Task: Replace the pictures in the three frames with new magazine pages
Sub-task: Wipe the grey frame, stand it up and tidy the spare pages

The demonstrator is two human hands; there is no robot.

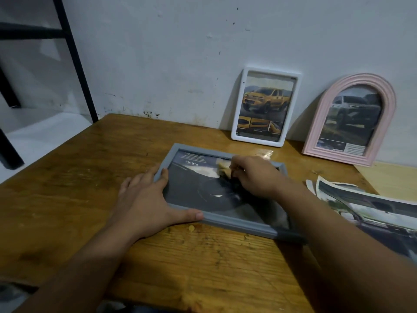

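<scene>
A grey frame (237,223) lies flat on the wooden table (79,181) with a dark magazine page inside it. My left hand (146,197) lies over the frame's left edge, fingers spread, thumb along the near rail. My right hand (255,175) sits on the page near the frame's far side, fingers curled and pinching at something small there. A white frame (239,132) with a yellow car picture leans against the wall. Beside it, to the right, stands a pink arched frame (320,123) with a grey car picture.
Loose magazine pages (372,213) lie on the table to the right of the grey frame. A black metal rack (70,53) stands at the left by the wall. A small yellow scrap (191,228) lies just in front of the frame.
</scene>
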